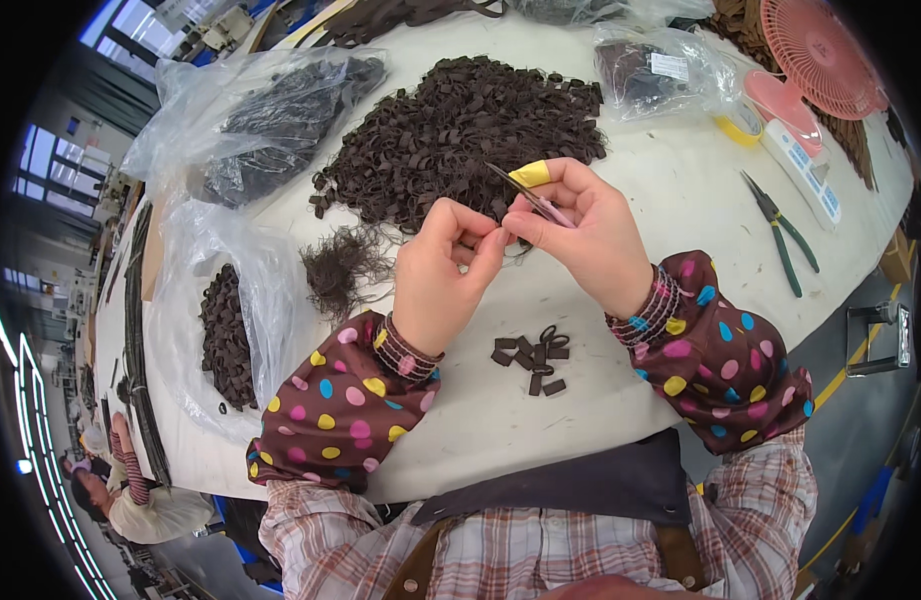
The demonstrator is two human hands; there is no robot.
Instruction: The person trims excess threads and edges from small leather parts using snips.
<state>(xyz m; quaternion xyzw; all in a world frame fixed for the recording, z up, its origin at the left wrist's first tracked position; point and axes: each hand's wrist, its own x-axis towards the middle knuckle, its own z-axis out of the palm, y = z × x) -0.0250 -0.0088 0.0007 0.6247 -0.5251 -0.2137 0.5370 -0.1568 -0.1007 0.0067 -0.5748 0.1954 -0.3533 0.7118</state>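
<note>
Above the table my left hand [445, 268] is closed, thumb and fingertips pinched together; what lies between them is too small to make out. Its fingertips meet those of my right hand [592, 240], which is closed around a pair of small pointed thread snips [548, 208], blades toward the upper left. Yellow tape [529, 174] wraps one right finger. Just beyond both hands spreads a big heap of dark brown fabric loops [460, 125] with loose thread ends. A small group of similar loops [533, 355] lies between my forearms. Left of my left hand sits a tangle of dark threads [342, 270].
At the left lie a clear plastic bag [280, 290] with dark loops and another bag [270, 125] of dark material. Pliers with green handles [782, 235], a white power strip [802, 175], a yellow tape roll [737, 132] and a pink fan [820, 60] are at the right.
</note>
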